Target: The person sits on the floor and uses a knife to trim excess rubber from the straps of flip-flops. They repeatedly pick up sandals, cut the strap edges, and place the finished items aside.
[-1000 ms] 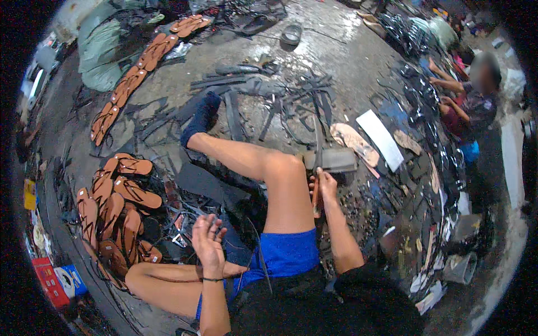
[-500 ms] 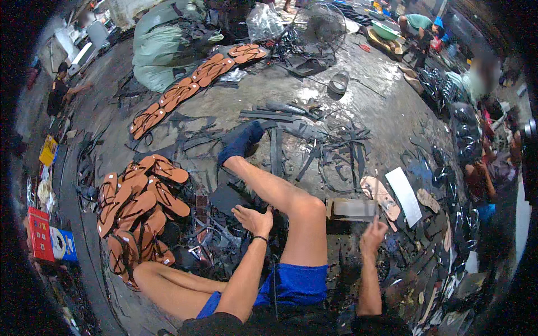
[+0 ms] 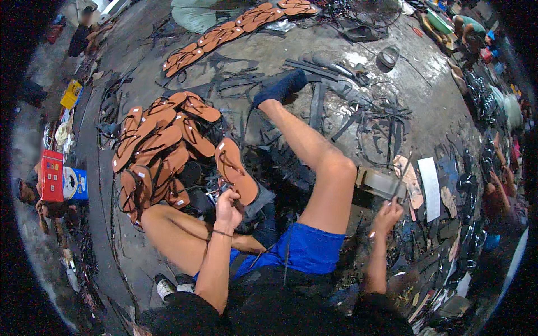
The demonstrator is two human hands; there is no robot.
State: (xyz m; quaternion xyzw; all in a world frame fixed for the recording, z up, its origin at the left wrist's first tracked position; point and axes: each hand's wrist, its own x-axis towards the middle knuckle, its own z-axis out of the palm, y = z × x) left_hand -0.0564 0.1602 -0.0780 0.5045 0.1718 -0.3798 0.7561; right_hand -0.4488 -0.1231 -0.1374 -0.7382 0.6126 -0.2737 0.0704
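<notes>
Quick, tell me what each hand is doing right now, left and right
Left hand: closed on a brown sandal, lifted off the pile.
Right hand: closed on a thin metal tool, pointing up.

left hand (image 3: 227, 204): raised, fingers curled in a grip, wrist band on
left forearm: rises from lower edge, near upright
right hand (image 3: 388, 211): fist closed, held lower right
right forearm: upright, elbow bent
</notes>
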